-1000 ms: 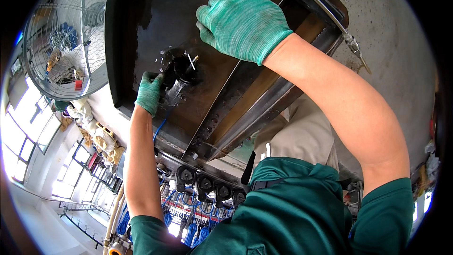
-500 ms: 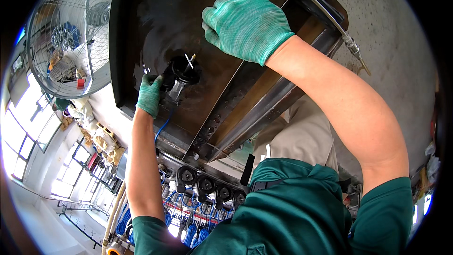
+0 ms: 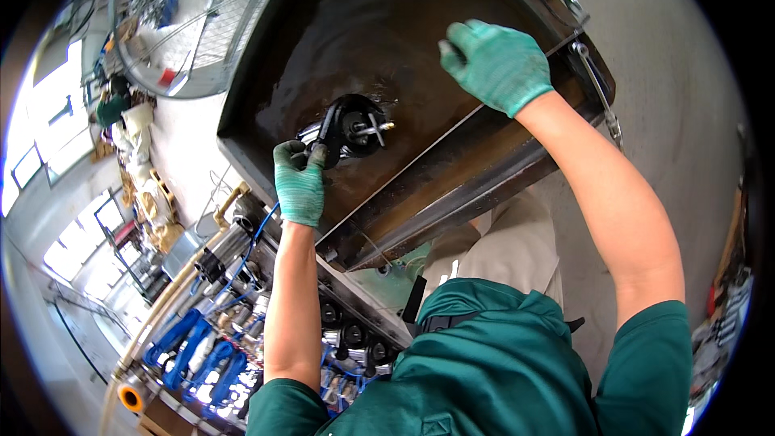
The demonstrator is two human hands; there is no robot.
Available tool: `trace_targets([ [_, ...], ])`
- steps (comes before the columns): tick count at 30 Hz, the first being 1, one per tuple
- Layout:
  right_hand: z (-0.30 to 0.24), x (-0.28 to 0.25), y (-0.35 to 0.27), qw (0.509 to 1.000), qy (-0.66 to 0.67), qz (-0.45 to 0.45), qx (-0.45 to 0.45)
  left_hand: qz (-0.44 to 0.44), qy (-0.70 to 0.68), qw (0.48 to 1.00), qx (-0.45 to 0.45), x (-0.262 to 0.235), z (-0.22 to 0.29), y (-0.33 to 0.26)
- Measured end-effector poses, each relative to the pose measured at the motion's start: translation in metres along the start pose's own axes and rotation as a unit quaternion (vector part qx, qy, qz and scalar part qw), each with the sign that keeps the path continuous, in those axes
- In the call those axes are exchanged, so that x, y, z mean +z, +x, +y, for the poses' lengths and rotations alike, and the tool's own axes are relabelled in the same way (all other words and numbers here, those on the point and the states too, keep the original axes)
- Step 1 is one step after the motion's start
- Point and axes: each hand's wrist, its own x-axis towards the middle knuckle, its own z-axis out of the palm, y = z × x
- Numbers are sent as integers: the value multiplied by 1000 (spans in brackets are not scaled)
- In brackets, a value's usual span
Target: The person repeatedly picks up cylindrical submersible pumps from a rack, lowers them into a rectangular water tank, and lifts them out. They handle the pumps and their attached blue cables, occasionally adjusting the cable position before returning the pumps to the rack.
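Centrally, black round fitting (image 3: pixel 349 125) with chrome stub and small cross-shaped metal piece, set into dark brown metal tray (image 3: pixel 387 24), roughly mid-panel toward its lower left. Left hand (image 3: pixel 299 182) in green knit glove, closed around the chrome part on the fitting's left side, fingers curled up against it. Right hand (image 3: pixel 496 63), same green glove, resting on the tray's far right rim, fingers bent over the edge (grip on the rim likely, fingertips partly hidden). Thin metal rod (image 3: pixel 601 93) with ring end hanging just beside that rim, right of the hand. Tray tilted, steel frame edge (image 3: pixel 452 202) running along its lower side. Green short sleeves at bottom of view, both forearms bare. Below left: blue hoses (image 3: pixel 194 347) and a row of black knobs (image 3: pixel 351 335) on machinery. Upper left: large wire-guarded fan (image 3: pixel 173 24). Pale concrete floor (image 3: pixel 678 113) to the right.
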Motion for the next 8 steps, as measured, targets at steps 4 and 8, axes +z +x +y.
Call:
trace_targets([
  [4,-5,-8,-1,996,70,41,-31,59,3,995,86,-26,15,-38],
  [8,-101,-24,-24,979,146,-16,-142,93,-70,990,74,-45,22,-73],
])
